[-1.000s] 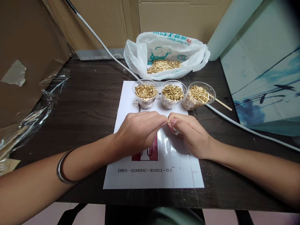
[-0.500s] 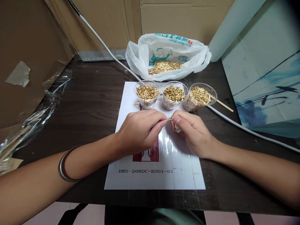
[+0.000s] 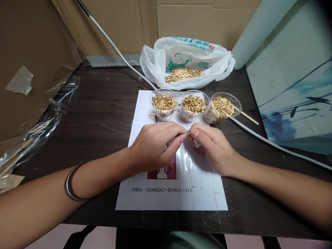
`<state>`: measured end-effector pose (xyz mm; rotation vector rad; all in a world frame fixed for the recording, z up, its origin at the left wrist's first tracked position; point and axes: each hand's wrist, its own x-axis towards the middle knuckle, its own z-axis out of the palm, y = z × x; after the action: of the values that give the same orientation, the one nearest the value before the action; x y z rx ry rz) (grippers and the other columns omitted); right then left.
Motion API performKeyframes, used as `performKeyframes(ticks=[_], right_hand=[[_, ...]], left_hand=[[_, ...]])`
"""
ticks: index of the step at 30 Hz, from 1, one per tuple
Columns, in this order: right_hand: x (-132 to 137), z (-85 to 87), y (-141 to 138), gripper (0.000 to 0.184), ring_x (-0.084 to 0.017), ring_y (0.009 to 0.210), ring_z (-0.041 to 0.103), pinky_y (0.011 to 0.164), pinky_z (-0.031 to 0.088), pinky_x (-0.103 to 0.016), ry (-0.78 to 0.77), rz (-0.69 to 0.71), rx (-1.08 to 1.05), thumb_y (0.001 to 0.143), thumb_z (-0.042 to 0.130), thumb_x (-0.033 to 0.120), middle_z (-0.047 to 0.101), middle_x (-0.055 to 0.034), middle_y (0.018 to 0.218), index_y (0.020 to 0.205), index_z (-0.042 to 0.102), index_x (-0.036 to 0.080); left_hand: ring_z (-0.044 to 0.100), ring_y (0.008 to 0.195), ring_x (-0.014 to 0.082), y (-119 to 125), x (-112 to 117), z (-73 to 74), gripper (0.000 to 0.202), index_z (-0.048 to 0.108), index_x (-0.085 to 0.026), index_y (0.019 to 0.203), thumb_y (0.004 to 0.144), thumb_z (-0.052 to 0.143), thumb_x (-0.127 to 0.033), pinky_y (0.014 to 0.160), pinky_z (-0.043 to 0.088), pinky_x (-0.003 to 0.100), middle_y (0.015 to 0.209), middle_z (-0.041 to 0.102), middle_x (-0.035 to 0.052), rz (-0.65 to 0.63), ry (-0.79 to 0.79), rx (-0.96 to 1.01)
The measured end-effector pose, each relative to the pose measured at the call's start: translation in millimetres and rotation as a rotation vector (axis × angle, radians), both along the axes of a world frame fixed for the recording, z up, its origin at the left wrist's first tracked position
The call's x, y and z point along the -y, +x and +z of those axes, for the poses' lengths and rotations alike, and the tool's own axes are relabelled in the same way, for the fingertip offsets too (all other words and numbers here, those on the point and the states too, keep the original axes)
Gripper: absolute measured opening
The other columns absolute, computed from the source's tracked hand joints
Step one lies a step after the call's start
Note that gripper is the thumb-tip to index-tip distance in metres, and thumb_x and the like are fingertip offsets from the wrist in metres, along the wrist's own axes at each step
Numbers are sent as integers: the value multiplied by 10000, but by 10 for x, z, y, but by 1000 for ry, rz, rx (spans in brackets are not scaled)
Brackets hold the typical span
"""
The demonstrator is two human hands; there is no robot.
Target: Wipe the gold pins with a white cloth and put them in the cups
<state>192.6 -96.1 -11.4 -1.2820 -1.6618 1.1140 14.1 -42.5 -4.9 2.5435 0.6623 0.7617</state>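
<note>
My left hand (image 3: 155, 147) and my right hand (image 3: 211, 147) meet fingertip to fingertip over a laminated white sheet (image 3: 197, 188). Both are closed in a pinch on one small gold pin (image 3: 188, 133) held between them. My right hand also curls round a small white piece (image 3: 196, 144) that I cannot make out. A silver bangle (image 3: 69, 183) sits on my left wrist. Just beyond my fingers stand three clear cups of gold pins: left (image 3: 164, 104), middle (image 3: 193, 105) and right (image 3: 222, 108).
A white plastic bag (image 3: 155, 64) holding more gold pins lies behind the cups. A white cable (image 3: 272, 142) runs across the dark table. A thin wooden stick (image 3: 249, 118) lies by the right cup. Cardboard walls and crumpled clear film (image 3: 33, 135) stand at left.
Both hands have shifted slightly away from me with the pin; the pinch is the same. Nothing else on the table has moved.
</note>
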Motion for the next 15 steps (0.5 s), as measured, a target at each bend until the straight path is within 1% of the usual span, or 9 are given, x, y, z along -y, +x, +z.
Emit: performKeyframes(ticks=[6,8,10,12,13,14,15], right_hand=[[-12,-39,0,335,-59,582,366,548,287,-223,45,4,63,929,346,356,405,26,613,675,420,151],[12,-9,-12,350,-58,565,364,537,288,-227,48,-19,69,920,371,365,400,25,591,647,412,150],[56,105,-20,375,-55,532,353,524,292,-231,63,-64,45,910,396,366,385,26,553,603,393,150],[96,308,1,372,-53,510,361,520,308,-234,111,-97,55,905,410,350,400,22,534,590,422,153],[103,431,29,344,-54,512,379,526,317,-239,151,-116,105,898,427,336,429,17,539,608,472,157],[97,554,73,274,-56,528,407,538,323,-243,191,-152,157,885,454,319,472,15,564,674,540,168],[75,667,132,170,-62,571,452,543,317,-248,224,-188,215,856,504,297,531,9,631,772,593,178]], left_hand=[[503,628,67,2,-7,-12,123,591,-151,875,842,512,-239,599,379,194,756,603,-15,6,-12,19],[492,612,62,1,-11,-13,119,590,-151,867,846,507,-235,590,374,191,737,593,-19,18,-15,28],[473,583,56,0,-14,-11,110,588,-148,849,846,508,-224,571,366,189,709,579,-24,28,-13,44],[456,555,49,1,-16,-6,103,591,-147,839,840,521,-222,556,357,187,690,573,-28,31,-3,56],[452,545,46,1,-16,-2,103,595,-148,832,837,528,-226,550,355,186,683,573,-29,34,5,59],[451,536,45,2,-16,1,108,600,-148,821,834,535,-233,546,353,185,673,575,-29,37,13,59],[451,529,45,3,-17,5,121,605,-147,801,834,541,-245,541,352,186,657,575,-29,41,19,59]])
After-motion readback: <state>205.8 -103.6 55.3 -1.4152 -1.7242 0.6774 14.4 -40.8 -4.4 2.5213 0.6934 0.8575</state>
